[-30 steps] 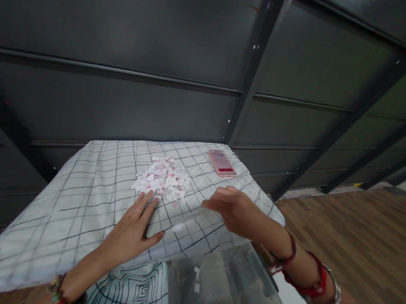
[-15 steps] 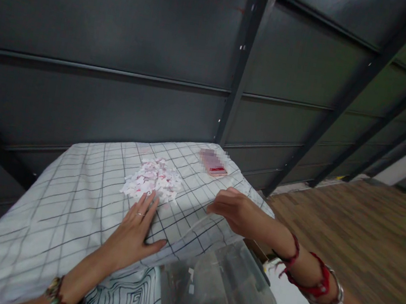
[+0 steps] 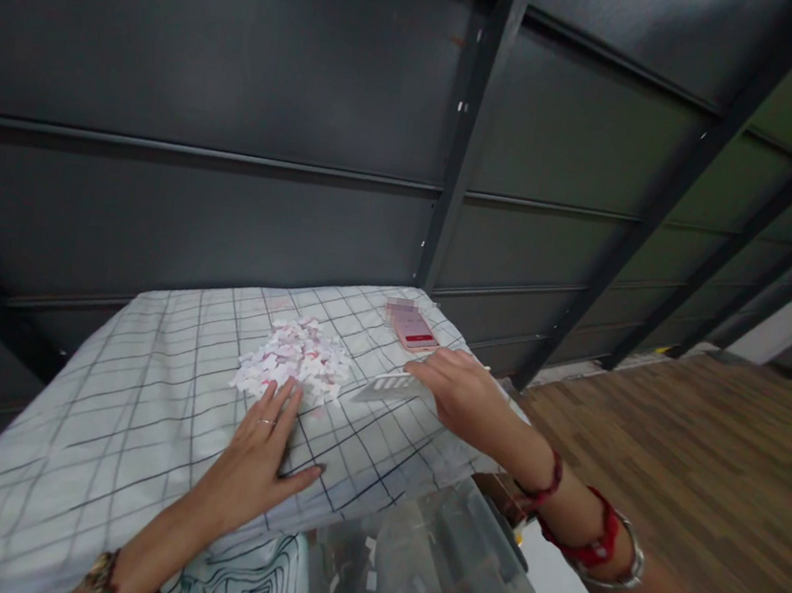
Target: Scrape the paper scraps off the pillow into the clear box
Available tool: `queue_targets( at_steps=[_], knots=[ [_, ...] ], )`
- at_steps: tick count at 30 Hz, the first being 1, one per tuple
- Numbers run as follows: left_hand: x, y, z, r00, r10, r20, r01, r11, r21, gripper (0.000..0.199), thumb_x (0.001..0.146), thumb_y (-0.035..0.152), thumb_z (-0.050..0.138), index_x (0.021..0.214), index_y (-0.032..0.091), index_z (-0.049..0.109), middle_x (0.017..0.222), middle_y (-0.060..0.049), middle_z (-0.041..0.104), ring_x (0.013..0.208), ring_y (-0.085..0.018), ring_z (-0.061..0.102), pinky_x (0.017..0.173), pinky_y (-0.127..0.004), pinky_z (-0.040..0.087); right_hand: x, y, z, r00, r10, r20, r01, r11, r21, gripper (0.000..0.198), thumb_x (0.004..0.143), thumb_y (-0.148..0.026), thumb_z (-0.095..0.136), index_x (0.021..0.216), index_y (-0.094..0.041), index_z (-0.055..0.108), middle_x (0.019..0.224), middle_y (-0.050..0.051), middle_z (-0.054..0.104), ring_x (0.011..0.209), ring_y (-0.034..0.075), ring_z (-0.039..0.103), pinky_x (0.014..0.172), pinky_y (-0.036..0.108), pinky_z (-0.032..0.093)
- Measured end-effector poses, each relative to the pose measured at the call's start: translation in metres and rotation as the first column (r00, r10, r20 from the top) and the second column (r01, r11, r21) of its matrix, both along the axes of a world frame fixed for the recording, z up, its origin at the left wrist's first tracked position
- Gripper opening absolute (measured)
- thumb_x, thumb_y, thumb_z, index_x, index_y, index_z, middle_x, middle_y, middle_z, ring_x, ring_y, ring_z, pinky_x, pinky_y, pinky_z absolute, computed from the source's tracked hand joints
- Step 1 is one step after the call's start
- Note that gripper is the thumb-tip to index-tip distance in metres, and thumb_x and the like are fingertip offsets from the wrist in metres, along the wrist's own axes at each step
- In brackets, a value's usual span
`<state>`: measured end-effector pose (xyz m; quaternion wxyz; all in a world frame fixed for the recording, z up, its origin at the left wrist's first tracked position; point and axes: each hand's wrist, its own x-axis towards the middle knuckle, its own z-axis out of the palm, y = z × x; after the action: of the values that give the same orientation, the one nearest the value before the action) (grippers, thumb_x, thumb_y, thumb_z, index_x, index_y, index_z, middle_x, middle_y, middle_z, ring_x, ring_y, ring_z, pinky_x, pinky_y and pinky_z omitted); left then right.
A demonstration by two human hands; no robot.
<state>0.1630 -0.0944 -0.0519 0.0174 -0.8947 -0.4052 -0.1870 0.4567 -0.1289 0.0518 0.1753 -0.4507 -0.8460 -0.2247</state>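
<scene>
My left hand (image 3: 265, 454) lies palm down on the checked cloth (image 3: 166, 383), fingers stretched and apart. Its fingertips reach the near edge of a pile of small white paper scraps (image 3: 297, 356), some with red marks. Closed in my right hand (image 3: 460, 393) is a white slotted spatula (image 3: 388, 386). The flat slotted blade points left, just right of the pile, and my fingers hide most of its handle. Below my hands stands a clear plastic box (image 3: 419, 562) with a few white scraps in it.
A phone (image 3: 412, 328) with a pink screen lies at the cloth's far right corner. Dark metal panels (image 3: 194, 221) rise behind the cloth. A white object (image 3: 558, 590) sits right of the box, above a wooden floor (image 3: 696, 453).
My right hand has moved slightly forward and turned, so the spatula's slotted blade now shows near the pile. More scraps are visible in the box. My left hand stays in place.
</scene>
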Motion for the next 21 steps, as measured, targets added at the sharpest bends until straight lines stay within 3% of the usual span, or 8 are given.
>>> queue_targets(
  at_steps=[7,16,21],
  knots=[
    [0.001,0.003,-0.008,0.999,0.032,0.028,-0.033,0.999,0.032,0.089,0.086,0.059,0.041,0.148,0.021,-0.011,0.156,-0.017,0.014,0.142,-0.036,0.012,0.108,-0.054,0.031,-0.025,0.026,-0.013,0.998,0.014,0.066,-0.017,0.998,0.054,0.029,0.085,-0.003,0.038,0.097,-0.016,0.061,0.077,0.005,0.060,0.078,0.017,0.046,0.070,0.031,0.030],
    [0.002,0.002,-0.011,0.998,0.026,0.059,-0.031,0.996,0.083,0.088,0.086,0.057,0.042,0.148,0.020,-0.009,0.154,-0.018,0.018,0.142,-0.035,0.013,0.106,-0.054,0.034,-0.023,0.006,-0.005,0.989,0.057,0.134,-0.066,0.996,0.062,0.028,0.079,0.001,0.039,0.086,-0.018,0.058,0.067,0.001,0.054,0.069,0.016,0.042,0.066,0.031,0.026],
    [0.002,0.002,-0.010,0.998,0.029,0.051,-0.033,0.995,0.093,0.089,0.086,0.056,0.043,0.148,0.020,-0.009,0.154,-0.019,0.018,0.141,-0.036,0.014,0.106,-0.054,0.035,-0.022,0.002,-0.001,0.991,0.042,0.128,-0.051,0.996,0.070,0.030,0.078,0.001,0.038,0.090,-0.018,0.057,0.069,0.002,0.054,0.071,0.016,0.041,0.066,0.031,0.025]
  ],
)
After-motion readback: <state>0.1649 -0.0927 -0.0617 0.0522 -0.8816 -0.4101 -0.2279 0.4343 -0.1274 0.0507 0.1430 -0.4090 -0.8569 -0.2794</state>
